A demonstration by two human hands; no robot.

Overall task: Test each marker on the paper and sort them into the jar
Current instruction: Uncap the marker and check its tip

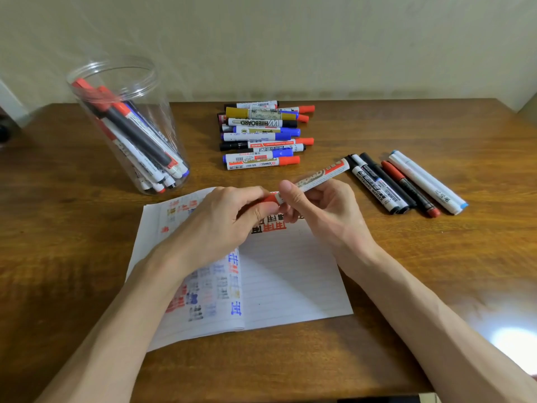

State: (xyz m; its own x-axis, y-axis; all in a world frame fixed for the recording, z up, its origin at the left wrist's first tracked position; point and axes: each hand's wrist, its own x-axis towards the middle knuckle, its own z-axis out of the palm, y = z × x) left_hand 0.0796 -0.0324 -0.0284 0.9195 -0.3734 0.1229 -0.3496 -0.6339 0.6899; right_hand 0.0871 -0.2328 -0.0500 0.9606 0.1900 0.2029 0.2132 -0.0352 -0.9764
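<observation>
Here's the red-capped whiteboard marker, held in the air over the far edge of the paper, white barrel slanting up and away to the right. The left hand has its thumb and fingers curled tight round the red cap at the near end. The right hand pinches the barrel just beside the cap, thumb on top, fingers wrapped underneath. The two hands nearly touch. I can't tell whether the cap is seated or coming loose.

Under them lies the paper, a lined notebook opened flat at the middle of the desk. Its left page is crowded with red, blue and dark test marks. More marks in red and black peek out just below the hands on the right page.

Towards the far left corner stands the clear plastic jar, with a bundle of markers leaning inside it. At the far edge, in the middle, sits a pile of markers with red, blue and black caps, all lying crosswise. Out to the right, a short row of markers lies side by side, angled towards the near right.
</observation>
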